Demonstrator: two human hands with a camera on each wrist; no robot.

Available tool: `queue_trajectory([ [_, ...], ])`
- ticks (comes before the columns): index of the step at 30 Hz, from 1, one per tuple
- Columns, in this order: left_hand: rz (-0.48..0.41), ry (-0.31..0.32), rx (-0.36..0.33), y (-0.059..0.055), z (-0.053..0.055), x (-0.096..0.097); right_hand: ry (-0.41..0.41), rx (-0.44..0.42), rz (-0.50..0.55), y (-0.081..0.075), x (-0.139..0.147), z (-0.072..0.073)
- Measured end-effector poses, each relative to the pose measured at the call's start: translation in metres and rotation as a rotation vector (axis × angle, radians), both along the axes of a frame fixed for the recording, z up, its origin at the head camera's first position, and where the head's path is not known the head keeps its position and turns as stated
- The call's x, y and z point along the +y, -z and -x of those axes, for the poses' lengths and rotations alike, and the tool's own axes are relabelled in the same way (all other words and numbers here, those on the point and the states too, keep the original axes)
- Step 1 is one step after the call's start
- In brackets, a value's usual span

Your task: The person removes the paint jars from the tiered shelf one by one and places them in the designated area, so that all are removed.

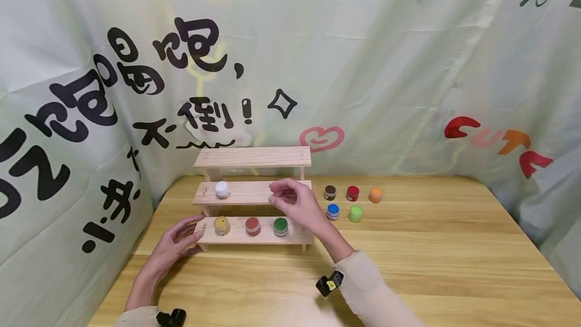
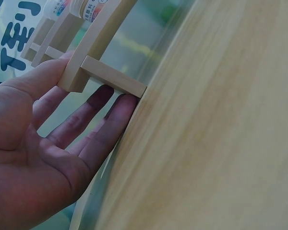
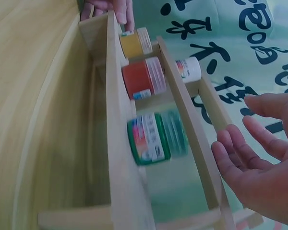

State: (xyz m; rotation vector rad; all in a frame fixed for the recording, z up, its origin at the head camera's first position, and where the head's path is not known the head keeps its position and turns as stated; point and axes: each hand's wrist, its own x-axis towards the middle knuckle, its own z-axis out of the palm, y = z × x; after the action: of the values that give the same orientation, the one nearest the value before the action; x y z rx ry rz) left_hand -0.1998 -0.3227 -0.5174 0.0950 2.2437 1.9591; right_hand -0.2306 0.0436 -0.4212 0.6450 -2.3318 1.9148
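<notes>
A three-tier wooden stand holds small paint jars. My left hand is at the left end of its lowest shelf, thumb at the board's corner, other fingers extended beside the leg. On that shelf stand a yellow jar, a reddish-brown jar and a dark green jar. A white jar sits at the left of the middle shelf. Over that shelf's right part hovers my right hand, its fingers loosely bent; nothing shows between thumb and fingers in the right wrist view.
Right of the stand, on the wooden table, are a dark brown jar, a red jar, an orange jar, a blue jar and a light green jar. A printed curtain hangs behind.
</notes>
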Motion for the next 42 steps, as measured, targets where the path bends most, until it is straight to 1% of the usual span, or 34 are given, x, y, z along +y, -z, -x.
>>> queue_trajectory([
  [8, 0.0, 0.008, 0.003, 0.002, 0.001, -0.002, -0.053, -0.024, -0.006, -0.006, -0.029, 0.007],
  [13, 0.01, -0.004, -0.001, 0.001, 0.001, -0.002, -0.098, -0.033, -0.007, -0.006, -0.048, 0.012],
  [17, 0.009, -0.007, -0.011, 0.0, 0.002, -0.002, -0.109, -0.033, -0.014, -0.007, -0.061, 0.016],
  [23, 0.002, -0.001, -0.014, -0.001, 0.002, -0.001, -0.081, -0.012, -0.035, -0.009, -0.078, 0.023],
  [28, -0.008, 0.012, -0.012, 0.0, 0.001, 0.0, -0.067, 0.003, -0.065, -0.006, -0.091, 0.029],
  [36, -0.005, 0.016, -0.008, 0.0, 0.0, 0.0, -0.045, 0.034, -0.133, -0.005, -0.104, 0.036],
  [42, -0.008, 0.014, -0.016, 0.0, 0.001, -0.001, -0.006, 0.028, -0.172, -0.004, -0.11, 0.038],
])
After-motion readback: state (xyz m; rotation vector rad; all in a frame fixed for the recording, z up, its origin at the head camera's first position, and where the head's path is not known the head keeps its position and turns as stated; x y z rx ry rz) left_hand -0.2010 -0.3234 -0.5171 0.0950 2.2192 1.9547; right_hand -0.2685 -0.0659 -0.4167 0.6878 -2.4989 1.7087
